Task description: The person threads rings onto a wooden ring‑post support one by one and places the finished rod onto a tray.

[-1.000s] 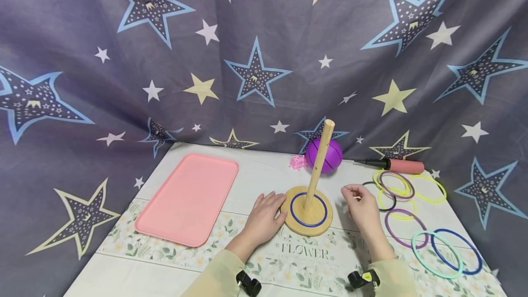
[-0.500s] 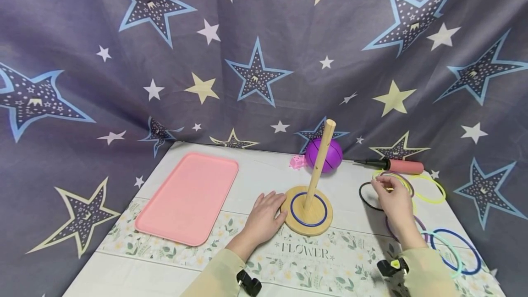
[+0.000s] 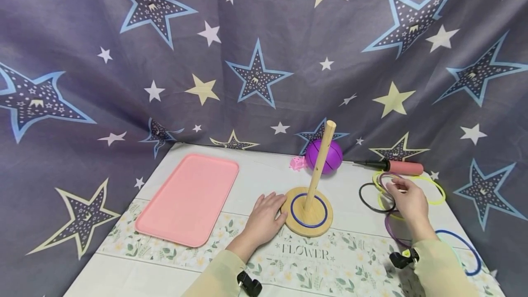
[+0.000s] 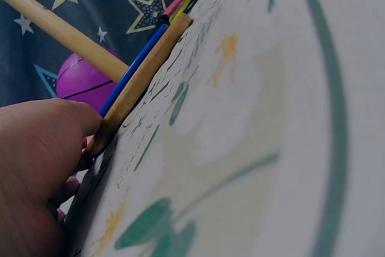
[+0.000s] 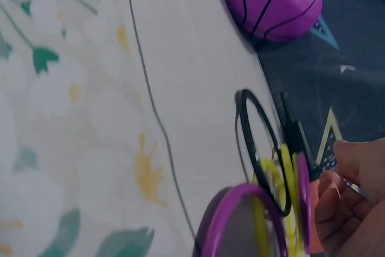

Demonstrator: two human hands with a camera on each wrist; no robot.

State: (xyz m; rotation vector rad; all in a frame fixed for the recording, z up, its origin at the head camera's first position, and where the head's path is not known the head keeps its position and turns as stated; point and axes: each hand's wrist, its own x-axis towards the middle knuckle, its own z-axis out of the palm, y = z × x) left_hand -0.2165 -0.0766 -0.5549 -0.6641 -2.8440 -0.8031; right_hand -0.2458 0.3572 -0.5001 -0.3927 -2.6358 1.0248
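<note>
A wooden ring-toss stand has a round base (image 3: 297, 230) and an upright peg (image 3: 321, 164). One blue ring (image 3: 292, 210) lies on the base around the peg. My left hand (image 3: 266, 219) rests at the base's left edge, its thumb touching the rim, as the left wrist view also shows. Over the ring pile at the right is my right hand (image 3: 410, 203), thumb and forefinger close together near a purple ring (image 5: 304, 203). No ring shows in its fingers. A black ring (image 3: 361, 198), yellow rings (image 3: 443, 194) and another purple ring (image 3: 387, 228) lie around it.
A pink tray (image 3: 189, 200) lies at the left. Behind the peg sit a purple ball (image 3: 336, 157) and a small pink object (image 3: 297, 163). A hand pump (image 3: 406, 167) lies behind the rings. Another blue ring (image 3: 474, 253) is at front right, partly under the sleeve.
My right hand has moved right, from beside the stand to over the ring pile. The left hand and the stand stay in place.
</note>
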